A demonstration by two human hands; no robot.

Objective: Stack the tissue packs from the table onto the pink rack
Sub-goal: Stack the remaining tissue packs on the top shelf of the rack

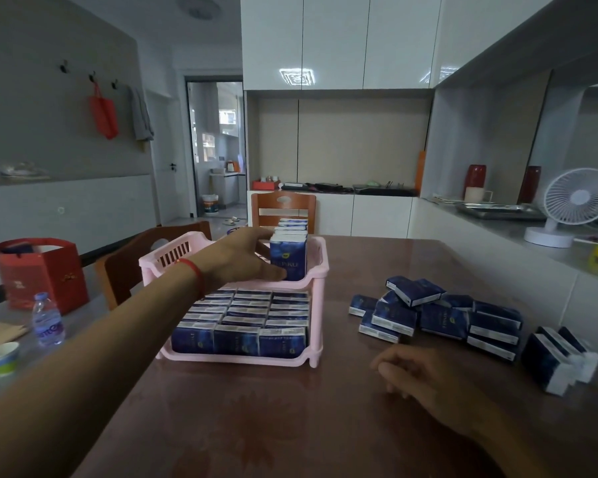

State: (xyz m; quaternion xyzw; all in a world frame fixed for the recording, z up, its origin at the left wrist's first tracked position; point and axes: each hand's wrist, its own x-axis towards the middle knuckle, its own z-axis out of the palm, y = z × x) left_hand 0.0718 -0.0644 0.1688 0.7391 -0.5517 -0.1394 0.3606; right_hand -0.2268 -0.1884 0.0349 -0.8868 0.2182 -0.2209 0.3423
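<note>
A pink two-tier rack (320, 270) stands mid-table. Its lower tier is filled with dark blue tissue packs (242, 339) standing in rows. On the upper tier a row of upright packs (289, 253) sits at the right side. My left hand (242, 258) reaches into the upper tier, fingers and thumb against the left face of the front pack of that row. My right hand (418, 370) rests on the table, fingers loosely curled, holding nothing. A loose heap of blue packs (439, 312) lies on the table to the right, with a few more packs (556, 360) near the right edge.
A red gift bag (42, 274), a water bottle (47, 320) and a paper cup (4, 357) stand on a grey surface at left. Two wooden chairs (282, 208) sit behind the rack. A white desk fan (573, 205) stands on the counter at right.
</note>
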